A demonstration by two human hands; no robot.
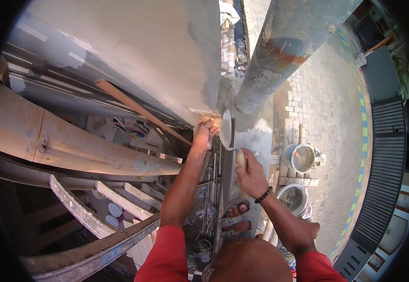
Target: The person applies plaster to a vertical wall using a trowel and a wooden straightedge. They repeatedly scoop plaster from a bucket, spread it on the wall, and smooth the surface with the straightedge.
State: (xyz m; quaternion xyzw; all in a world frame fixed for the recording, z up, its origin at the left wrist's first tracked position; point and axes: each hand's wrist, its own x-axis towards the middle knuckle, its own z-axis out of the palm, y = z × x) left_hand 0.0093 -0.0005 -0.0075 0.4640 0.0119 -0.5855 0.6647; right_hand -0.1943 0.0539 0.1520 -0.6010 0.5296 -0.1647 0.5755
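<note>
My left hand is closed on a small tan board at the lower corner of the grey plastered wall. My right hand grips the wooden handle of a trowel, whose pointed metal blade is beside the board, over a narrow grey ledge. Whether the blade touches the board is hard to tell. A round grey column rises from the ledge just beyond the trowel.
A bamboo pole, a wooden batten and metal framing lie left over a drop with debris. My sandalled feet are on the ledge. Two buckets stand at the right above paving, with a slatted gate beyond.
</note>
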